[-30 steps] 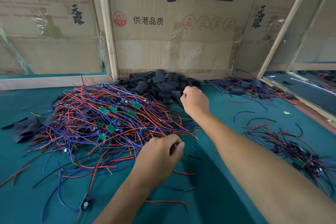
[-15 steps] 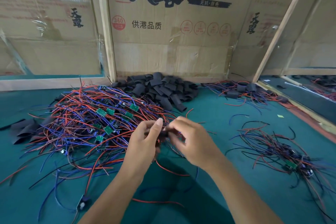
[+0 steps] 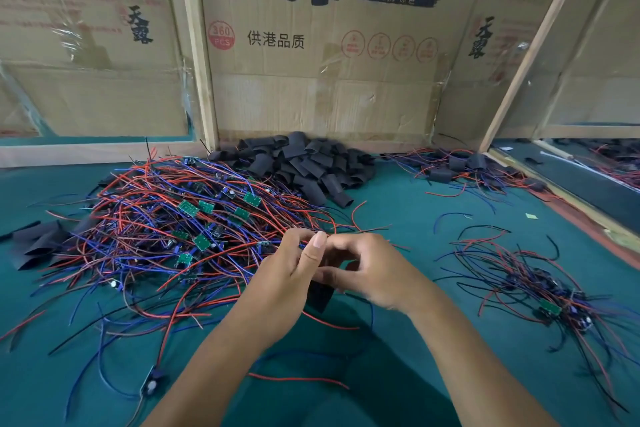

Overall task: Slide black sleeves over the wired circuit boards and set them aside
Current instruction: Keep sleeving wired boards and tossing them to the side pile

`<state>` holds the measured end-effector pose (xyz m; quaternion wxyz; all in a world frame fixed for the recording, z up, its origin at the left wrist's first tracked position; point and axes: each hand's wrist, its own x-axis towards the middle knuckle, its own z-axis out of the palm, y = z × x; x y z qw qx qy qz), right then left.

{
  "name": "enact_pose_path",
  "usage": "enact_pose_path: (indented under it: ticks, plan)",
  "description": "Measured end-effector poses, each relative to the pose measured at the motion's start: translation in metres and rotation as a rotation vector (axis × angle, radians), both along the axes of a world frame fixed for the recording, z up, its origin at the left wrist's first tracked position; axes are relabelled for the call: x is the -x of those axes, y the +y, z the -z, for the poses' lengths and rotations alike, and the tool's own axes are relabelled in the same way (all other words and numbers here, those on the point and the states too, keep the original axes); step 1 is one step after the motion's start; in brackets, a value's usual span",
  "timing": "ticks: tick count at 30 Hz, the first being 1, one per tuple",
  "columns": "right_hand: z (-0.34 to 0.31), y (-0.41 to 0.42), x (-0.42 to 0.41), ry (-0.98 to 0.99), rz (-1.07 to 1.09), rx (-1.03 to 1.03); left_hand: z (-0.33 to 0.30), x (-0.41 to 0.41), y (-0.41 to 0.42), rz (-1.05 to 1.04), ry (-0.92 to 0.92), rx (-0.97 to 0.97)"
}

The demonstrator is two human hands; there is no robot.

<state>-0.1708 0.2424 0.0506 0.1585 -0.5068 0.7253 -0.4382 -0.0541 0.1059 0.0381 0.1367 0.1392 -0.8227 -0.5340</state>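
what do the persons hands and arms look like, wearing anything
Both the left hand and the right hand are bare: no gloves, rings, watch or bands show. Both forearms are bare too, with no sleeve in view. The one clearly visible fingernail is short and unpainted.

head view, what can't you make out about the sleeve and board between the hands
- Head view: the circuit board itself, hidden behind the left hand and right hand.
- Black sleeve: only its lower end shows below the fingers.
- How far the sleeve is slid on: hidden by both hands.
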Motion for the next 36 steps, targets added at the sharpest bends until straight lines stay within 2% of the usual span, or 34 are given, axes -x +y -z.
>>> enact_pose_path:
  ticks: [2,4,8,10,12,14,16,18,25,29,32,36]
  plan:
    - [0.002,-0.002,-0.003,-0.004,0.007,0.010,-0.002,0.002,0.001,-0.068,-0.018,0.038]
    - [0.004,-0.007,-0.006,-0.014,0.013,0.016,-0.002,0.004,0.000,-0.130,0.006,-0.021]
    - [0.010,-0.009,-0.005,-0.212,0.007,0.008,-0.004,0.005,-0.006,-0.223,0.051,-0.113]
    - [0.013,-0.010,-0.005,-0.180,0.036,0.012,-0.003,0.005,-0.010,-0.212,0.076,-0.099]
    - [0.017,-0.013,-0.003,-0.131,0.101,0.041,-0.001,0.004,-0.021,-0.226,0.132,0.079]
    - [0.020,-0.015,0.001,-0.149,0.182,0.063,0.001,0.003,-0.041,-0.276,0.101,0.453]
    - [0.021,-0.013,0.005,-0.159,0.259,0.063,0.007,0.000,-0.056,-0.272,-0.068,0.774]
    - [0.022,-0.012,0.008,-0.219,0.305,0.069,0.013,-0.002,-0.060,-0.243,-0.188,0.907]
    - [0.018,-0.005,0.020,-0.248,0.415,0.200,0.010,0.001,-0.053,-0.230,-0.143,0.980]
    - [0.016,0.004,0.033,-0.229,0.559,0.307,-0.005,-0.005,-0.045,-0.245,-0.011,0.894]
    - [0.018,0.010,0.043,-0.208,0.670,0.308,-0.018,-0.009,-0.040,-0.246,0.055,0.836]
    - [0.021,0.013,0.053,-0.278,0.782,0.351,-0.030,-0.016,-0.034,-0.249,0.212,0.765]
